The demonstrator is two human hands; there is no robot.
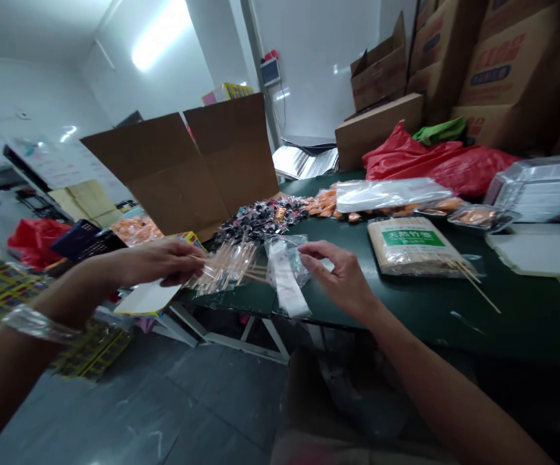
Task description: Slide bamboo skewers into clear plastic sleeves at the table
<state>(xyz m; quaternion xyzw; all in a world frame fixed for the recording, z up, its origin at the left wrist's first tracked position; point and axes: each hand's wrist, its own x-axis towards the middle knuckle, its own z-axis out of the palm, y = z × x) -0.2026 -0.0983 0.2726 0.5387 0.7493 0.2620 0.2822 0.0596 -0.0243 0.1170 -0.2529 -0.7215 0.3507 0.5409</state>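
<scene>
My left hand (161, 263) is closed, its fingertips at the left end of thin bamboo sticks (228, 265), several of them in clear bags at the table edge. The sticks appear pinched in these fingers, though the grip is partly hidden. To the right, my right hand (340, 274) hovers with thumb and index finger curved and slightly apart. Just left of its fingertips lies a stack of clear plastic bags (287, 274) with a white strip, hanging slightly over the front edge. A large pack of bamboo sticks (408, 245) with a green label lies farther right, some sticks poking out.
Small dark packaged items (258, 219) are heaped before an open cardboard box (177, 171). Orange packets (323, 203) lie behind, beside a red plastic bag (415, 158). Clear trays (541, 187) stand at right on the green table (526, 323). Stacked cartons (497, 71) rise behind.
</scene>
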